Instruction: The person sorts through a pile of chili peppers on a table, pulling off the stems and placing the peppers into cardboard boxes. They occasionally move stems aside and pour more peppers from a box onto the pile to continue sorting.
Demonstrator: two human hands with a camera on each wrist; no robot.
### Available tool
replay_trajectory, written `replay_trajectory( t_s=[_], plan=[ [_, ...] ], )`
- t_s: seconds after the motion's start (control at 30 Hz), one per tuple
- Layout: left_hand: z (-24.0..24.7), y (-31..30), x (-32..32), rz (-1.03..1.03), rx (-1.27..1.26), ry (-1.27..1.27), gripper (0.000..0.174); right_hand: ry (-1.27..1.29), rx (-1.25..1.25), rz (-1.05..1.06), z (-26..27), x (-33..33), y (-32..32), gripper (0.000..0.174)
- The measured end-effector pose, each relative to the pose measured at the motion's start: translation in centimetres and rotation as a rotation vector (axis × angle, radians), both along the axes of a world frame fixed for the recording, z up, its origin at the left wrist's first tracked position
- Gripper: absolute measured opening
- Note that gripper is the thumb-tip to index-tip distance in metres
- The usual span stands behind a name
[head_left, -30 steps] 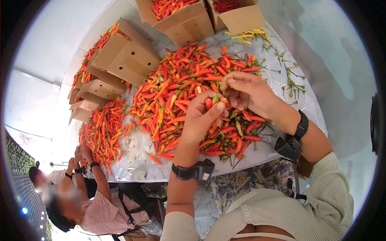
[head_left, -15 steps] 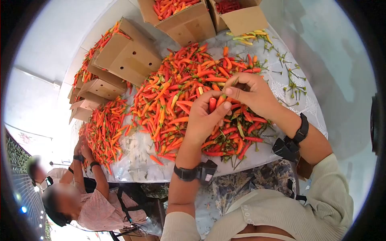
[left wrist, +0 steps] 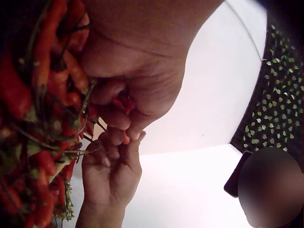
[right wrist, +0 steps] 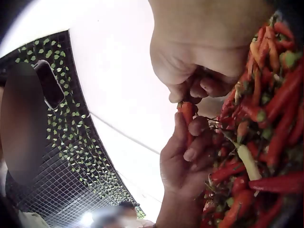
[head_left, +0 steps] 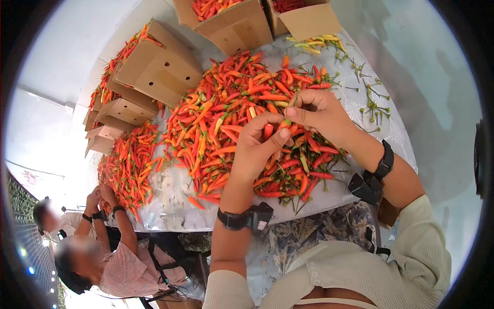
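Note:
Over the heap of red and orange chillies (head_left: 231,98), my left hand (head_left: 254,152) holds an orange chilli (head_left: 284,124) between thumb and fingers. A red chilli (head_left: 268,132) also sits in its curled fingers. Thumb and forefinger of my right hand (head_left: 327,113) pinch at the green stem end of the orange chilli. The right wrist view shows this chilli (right wrist: 187,114) upright between the two hands, its top right at the right thumb. In the left wrist view my left hand (left wrist: 137,85) hides most of what it holds.
Cardboard boxes (head_left: 159,67) of chillies line the table's far side. Loose green stems (head_left: 375,100) and a few yellow chillies (head_left: 314,45) lie at the right. Another person (head_left: 134,268) works at a second chilli pile (head_left: 128,170) on the left.
My right hand has come from just beside the left hand's chillies to pinch the stem end of the orange chilli. The orange chilli now stands up more from the left hand.

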State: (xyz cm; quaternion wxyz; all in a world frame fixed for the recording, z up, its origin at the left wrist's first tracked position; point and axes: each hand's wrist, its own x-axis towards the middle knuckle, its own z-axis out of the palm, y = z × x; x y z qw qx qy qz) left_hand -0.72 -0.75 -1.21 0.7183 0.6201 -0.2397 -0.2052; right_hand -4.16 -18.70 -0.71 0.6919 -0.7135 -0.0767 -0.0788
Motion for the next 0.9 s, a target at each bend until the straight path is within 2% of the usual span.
replay_trajectory(
  t_s=[0.07,0.17,0.27,0.37,0.53,0.63,0.73,0.83,0.9],
  plan=[
    [-0.3,0.3,0.5,-0.07,-0.047,0.002,0.024,0.044,0.093,0.048,0.1,0.1,0.0,0.032],
    [0.1,0.5,0.3,-0.102,-0.037,0.003,0.024,0.233,0.432,0.219,-0.3,0.4,-0.3,0.028],
    [0.1,0.4,0.3,-0.087,-0.046,0.01,0.02,0.247,0.518,0.281,-0.5,0.6,-0.7,0.018],
    [0.7,0.4,0.5,-0.064,-0.108,0.072,0.018,0.201,0.586,0.052,0.5,0.5,-1.0,0.02],
    [0.9,0.6,1.2,0.04,-0.35,0.21,0.02,0.239,0.641,-0.265,0.5,1.3,-2.4,0.009],
    [1.3,0.8,1.2,0.069,-0.409,0.3,0.023,0.179,0.268,-0.343,-0.6,2.1,-3.4,0.017],
    [0.3,1.4,2.0,-0.067,-0.523,0.302,0.021,-0.156,-0.179,-0.392,-2.2,3.1,-3.5,0.015],
    [-0.3,1.7,2.4,-0.124,-0.548,0.303,0.022,-0.085,-0.543,-0.439,-1.4,2.0,-2.9,0.02],
    [-0.1,1.6,2.2,-0.046,-0.588,0.358,0.024,-0.086,-0.754,-0.425,-1.1,1.4,-2.4,0.02]
  ],
)
